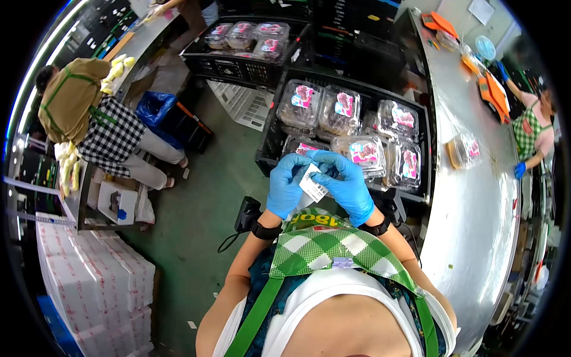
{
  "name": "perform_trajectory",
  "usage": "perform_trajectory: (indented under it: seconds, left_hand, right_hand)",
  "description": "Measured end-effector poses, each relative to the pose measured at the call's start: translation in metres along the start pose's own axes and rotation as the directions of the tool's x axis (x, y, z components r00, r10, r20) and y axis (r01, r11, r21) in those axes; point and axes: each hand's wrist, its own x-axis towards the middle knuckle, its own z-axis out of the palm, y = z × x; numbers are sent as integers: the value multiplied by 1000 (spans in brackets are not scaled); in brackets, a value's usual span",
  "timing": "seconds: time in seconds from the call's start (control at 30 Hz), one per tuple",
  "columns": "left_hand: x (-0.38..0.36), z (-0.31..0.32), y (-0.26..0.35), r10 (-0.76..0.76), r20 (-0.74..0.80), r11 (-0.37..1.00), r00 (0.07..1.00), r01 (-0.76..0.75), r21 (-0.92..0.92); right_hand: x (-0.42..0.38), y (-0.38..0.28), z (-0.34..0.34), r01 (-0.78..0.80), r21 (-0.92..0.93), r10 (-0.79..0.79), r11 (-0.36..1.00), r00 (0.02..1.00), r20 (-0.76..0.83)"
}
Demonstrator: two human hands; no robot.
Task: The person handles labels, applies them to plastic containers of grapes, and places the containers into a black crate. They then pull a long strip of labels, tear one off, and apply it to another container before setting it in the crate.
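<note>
In front of my chest, my left hand (284, 188) and my right hand (350, 189), both in blue gloves, are close together with fingers pinched. Between them is a small white printed label (313, 184) with what looks like a barcode. My fingers partly cover its upper end. Just beyond my hands stands a black crate (265, 135) holding several clear lidded boxes of dark contents with pink labels. The nearest box (364, 151) sits right behind my right hand, and another box (297, 144) is partly hidden behind my left.
A second black crate (238, 66) of similar boxes stands far left. To the right runs a metal table (464, 220) bearing one clear box (463, 150) and orange scales (492, 95). A co-worker (532, 128) stands across it. Another person (89, 107) works at left, above stacked white cartons (95, 268).
</note>
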Motion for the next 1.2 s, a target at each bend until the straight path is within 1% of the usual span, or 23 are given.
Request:
perform_trajectory:
  seconds: [0.07,0.1,0.2,0.23,0.33,0.43,0.53,0.63,0.73,0.77,0.8,0.87,0.9,0.93,0.97,1.07,1.2]
  left_hand:
    - [-2,5,5,22,-34,999,999,-23,-24]
    - [-2,7,9,-19,-20,996,1000,17,-90]
    - [-3,6,1,52,26,999,998,-52,-8]
    - [-4,7,1,42,28,999,999,-42,-18]
    - [-6,9,-2,40,24,999,999,-40,19]
    - [-7,14,1,107,-17,993,994,-106,49]
    - [-9,12,5,106,8,988,994,-106,112]
    - [-8,12,5,180,10,963,984,-178,201]
    - [-8,14,13,189,31,911,981,-187,368]
    - [-8,15,13,200,33,899,979,-197,390]
    - [-9,16,11,149,25,918,988,-148,369]
    - [-10,17,-2,168,14,924,986,-163,345]
    - [-11,18,-3,89,-3,948,996,-84,308]
    - [-11,17,-12,95,8,954,995,-93,285]
    - [-11,20,-12,104,15,955,994,-104,279]
    - [-9,23,-21,100,25,965,995,-103,241]
    - [-4,26,-26,88,58,968,994,-99,230]
  right_hand:
    - [-5,-11,1,-20,0,20,1000,1000,-5]
    - [-7,-13,-2,-24,-24,24,999,1000,3]
    - [-10,-10,-7,110,-170,-112,979,994,-2]
    - [-11,-7,-9,140,-184,-144,973,990,-8]
    - [-14,-3,-12,167,-186,-172,968,985,-13]
    - [-18,-10,-13,133,-190,-142,973,989,-35]
    - [-20,-11,-13,138,-229,-146,964,989,-17]
    - [-22,-7,-15,146,-297,-160,944,987,-23]
    - [-23,0,-13,206,-241,-228,948,971,-66]
    - [-23,0,-15,248,-313,-281,917,958,-65]
    - [-24,-2,-17,302,-359,-342,883,938,-54]
    - [-26,0,-21,305,-379,-350,874,935,-53]
    - [-28,-3,-21,249,-339,-291,907,953,-81]
    - [-30,-4,-21,193,-285,-229,939,969,-98]
    - [-31,-5,-22,181,-324,-226,928,968,-108]
    - [-35,-6,-26,180,-381,-250,907,958,-142]
    - [-38,-3,-29,221,-379,-319,899,923,-217]
